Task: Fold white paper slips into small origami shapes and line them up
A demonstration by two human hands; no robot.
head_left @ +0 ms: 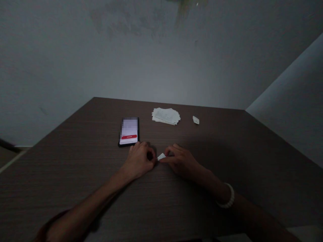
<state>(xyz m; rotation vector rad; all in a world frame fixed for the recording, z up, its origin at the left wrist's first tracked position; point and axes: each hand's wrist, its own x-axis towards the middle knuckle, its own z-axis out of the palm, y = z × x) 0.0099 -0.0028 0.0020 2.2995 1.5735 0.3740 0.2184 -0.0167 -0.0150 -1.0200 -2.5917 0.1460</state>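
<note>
Between my two hands is a small folded piece of printed paper, low over the table. My right hand has its thumb and finger closed on the right side of the paper. On the other side, my left hand is pinched, thumb against forefinger, with its tips at the paper's left corner. A phone with a lit screen and a red bar lies just beyond my left hand. Farther back is a loose stack of printed paper slips.
A small folded white paper lies to the right of the stack. The dark wooden table meets a grey wall at its far edge. A second wall surface rises on the right.
</note>
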